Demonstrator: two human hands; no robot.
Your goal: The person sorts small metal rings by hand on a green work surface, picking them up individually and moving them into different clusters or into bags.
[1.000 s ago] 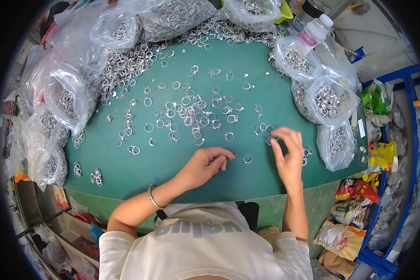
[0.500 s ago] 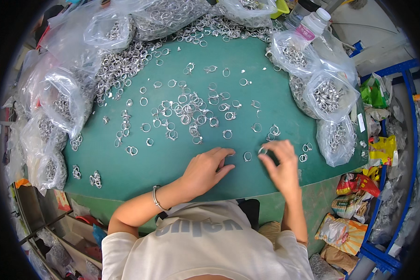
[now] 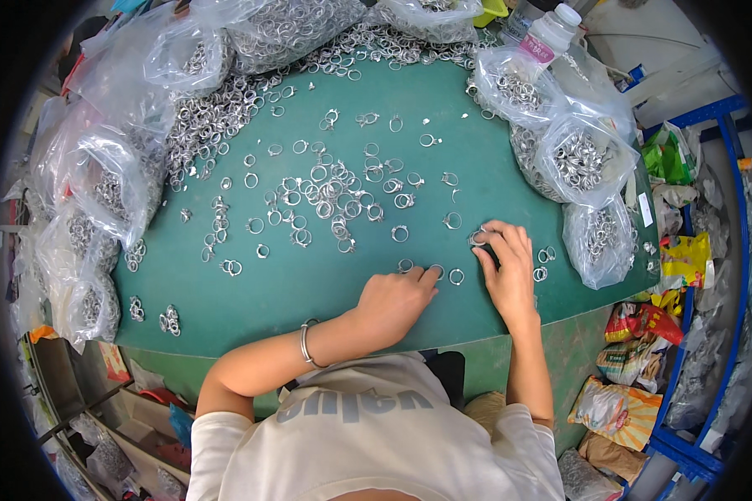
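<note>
— Lying on the green bench (image 3: 309,288), what is touched by the left hand (image 3: 399,302)?
— A silver ring (image 3: 437,273), under bunched fingertips (whether it is pinched cannot be told).
— And by the right hand (image 3: 510,265)?
— Another ring (image 3: 477,240) is touched by its curled fingers, the thumb narrowly parted; a firm grip cannot be confirmed. Loose rings (image 3: 329,204) are scattered farther back.

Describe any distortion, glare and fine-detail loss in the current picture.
Head view: fisheye distortion bends the blue metal rack near the picture's rim; head view: pale glare streaks the clear plastic bags; head view: the clustered silver metal rings show little fine detail.
</note>
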